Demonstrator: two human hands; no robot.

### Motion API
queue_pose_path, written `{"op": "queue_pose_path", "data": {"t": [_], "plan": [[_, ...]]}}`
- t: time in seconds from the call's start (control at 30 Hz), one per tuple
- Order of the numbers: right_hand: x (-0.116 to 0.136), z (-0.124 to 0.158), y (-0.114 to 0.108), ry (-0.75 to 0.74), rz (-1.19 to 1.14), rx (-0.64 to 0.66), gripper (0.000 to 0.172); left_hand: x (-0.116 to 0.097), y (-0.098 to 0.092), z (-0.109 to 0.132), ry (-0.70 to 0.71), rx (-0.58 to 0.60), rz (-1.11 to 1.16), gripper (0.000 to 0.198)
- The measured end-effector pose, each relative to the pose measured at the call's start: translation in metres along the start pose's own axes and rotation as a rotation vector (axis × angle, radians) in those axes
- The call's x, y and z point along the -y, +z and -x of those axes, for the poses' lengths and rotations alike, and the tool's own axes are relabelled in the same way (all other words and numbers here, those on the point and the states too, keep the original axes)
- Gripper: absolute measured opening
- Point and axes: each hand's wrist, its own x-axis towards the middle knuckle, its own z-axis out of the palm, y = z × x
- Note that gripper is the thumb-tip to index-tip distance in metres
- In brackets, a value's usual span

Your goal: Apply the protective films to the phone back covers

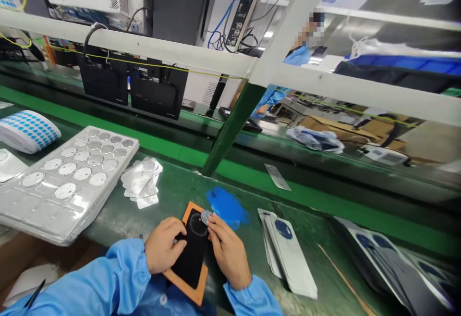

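A black phone back panel [192,253] with a round camera ring lies in an orange holder [202,288] on the bench, directly in front of me. My left hand [164,245] is closed on the holder's left side, thumb and curled fingers at the panel's edge. Between the thumb and fingertips of my right hand [230,251] is a small round silvery disc [206,217], pinched at the upper right of the camera ring. Past the holder, a crumpled blue film heap [227,208] lies on the green bench.
On the left stand a clear tray [77,200] of round discs, a roll of blue-dotted labels [30,131] and loose clear cards [142,181]. Right are pale phone panels [293,258] and stacked dark ones [392,263]. A green post [232,131] rises behind; another person's sleeve [272,97] shows beyond.
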Motion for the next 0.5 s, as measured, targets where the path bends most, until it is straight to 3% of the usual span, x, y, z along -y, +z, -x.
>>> {"op": "queue_pose_path", "data": {"t": [0.33,0.5], "plan": [[0.011,-0.002,-0.001,-0.16,0.043,0.201,0.031,-0.003,0.002,0.003,-0.062,-0.018,0.022,0.022],[-0.009,-0.014,0.013,-0.224,0.072,0.206,0.028,0.011,0.016,-0.003,-0.11,0.002,0.076,0.024]]}}
